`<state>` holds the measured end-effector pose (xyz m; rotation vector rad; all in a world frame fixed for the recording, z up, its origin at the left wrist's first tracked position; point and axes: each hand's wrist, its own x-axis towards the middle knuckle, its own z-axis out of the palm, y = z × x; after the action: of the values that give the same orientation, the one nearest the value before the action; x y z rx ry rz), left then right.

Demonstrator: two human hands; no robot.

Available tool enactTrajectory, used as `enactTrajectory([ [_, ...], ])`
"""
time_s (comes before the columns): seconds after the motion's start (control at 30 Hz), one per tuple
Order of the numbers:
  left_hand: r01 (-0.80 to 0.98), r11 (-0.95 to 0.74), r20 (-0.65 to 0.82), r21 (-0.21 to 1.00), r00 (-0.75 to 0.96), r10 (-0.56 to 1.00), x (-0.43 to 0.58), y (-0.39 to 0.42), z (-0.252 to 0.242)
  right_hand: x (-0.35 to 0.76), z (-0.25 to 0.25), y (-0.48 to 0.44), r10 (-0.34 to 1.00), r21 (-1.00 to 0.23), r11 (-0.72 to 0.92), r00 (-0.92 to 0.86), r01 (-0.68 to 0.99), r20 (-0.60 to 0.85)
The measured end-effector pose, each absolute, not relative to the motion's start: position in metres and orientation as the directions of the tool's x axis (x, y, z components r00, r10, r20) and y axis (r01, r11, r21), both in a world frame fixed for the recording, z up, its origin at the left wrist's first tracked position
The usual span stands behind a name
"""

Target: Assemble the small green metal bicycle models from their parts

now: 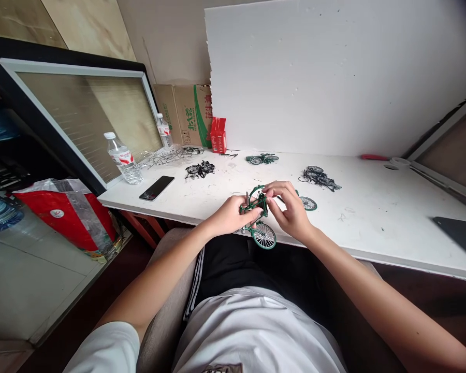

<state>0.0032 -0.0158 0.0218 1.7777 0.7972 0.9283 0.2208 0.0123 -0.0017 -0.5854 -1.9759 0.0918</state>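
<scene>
Between my hands, over the table's front edge, is a green miniature bicycle (264, 235) with one spoked wheel hanging below my fingers. My left hand (235, 213) is closed around its frame, thumb across it. With thumb and fingertips pinched, my right hand (289, 207) touches the upper part of the bicycle; whether a small separate part is in that pinch I cannot make out. A loose green wheel (308, 203) lies on the table just beyond my right hand, partly hidden by it.
On the white table (357, 217) lie a black phone (157, 187), dark bicycle parts (200, 170), a green bicycle piece (261, 159) and a black-and-grey cluster (319, 177). Water bottles (125, 159) stand at the left, a red box (218, 135) at the back, a dark flat object (458, 235) at the right.
</scene>
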Motion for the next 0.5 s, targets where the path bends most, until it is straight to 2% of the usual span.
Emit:
enactTrajectory([
  [0.2,0.141,-0.349,0.215,0.927,0.562,0.799,-0.004,-0.016,0.022,0.220,0.004,0.010,0.463,-0.329,0.874,-0.407,0.357,0.788],
  [0.37,0.133,-0.365,0.237,0.921,0.552,0.800,-0.007,-0.017,0.025,0.216,0.006,0.006,0.547,-0.451,0.835,-0.386,0.316,0.743],
  [0.5,0.212,-0.347,0.188,0.914,0.536,0.823,-0.010,-0.019,0.029,0.215,0.005,0.005,0.631,-0.550,0.776,-0.346,0.309,0.695],
])
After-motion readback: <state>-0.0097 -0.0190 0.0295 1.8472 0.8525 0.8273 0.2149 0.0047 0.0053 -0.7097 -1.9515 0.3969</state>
